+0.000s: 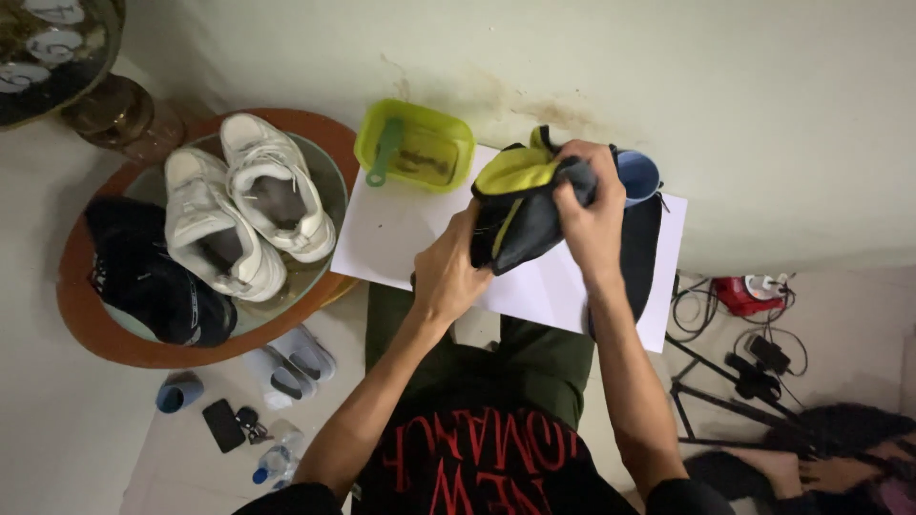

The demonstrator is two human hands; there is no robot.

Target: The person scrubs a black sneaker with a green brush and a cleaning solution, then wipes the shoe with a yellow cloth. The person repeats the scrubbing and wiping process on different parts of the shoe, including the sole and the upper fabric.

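Observation:
A dark shoe (520,215) with a yellow-green lining is held up over a white sheet (401,238) on the floor. My left hand (448,272) grips its lower side from below. My right hand (592,215) presses a dark grey cloth (577,181) onto the shoe's top. A second dark shoe (641,257) lies on the sheet under my right wrist. A blue cup (637,175) stands just behind my right hand. A green tub (417,145) with a green brush handle (384,157) in it sits at the sheet's far corner.
To the left a round glass-topped table (86,315) carries a pair of white sneakers (239,205) and a black cap (153,277). Below it lie white sandals (291,362), a phone (222,424), keys and a bottle (277,463). Cables and a tripod (735,381) lie at right.

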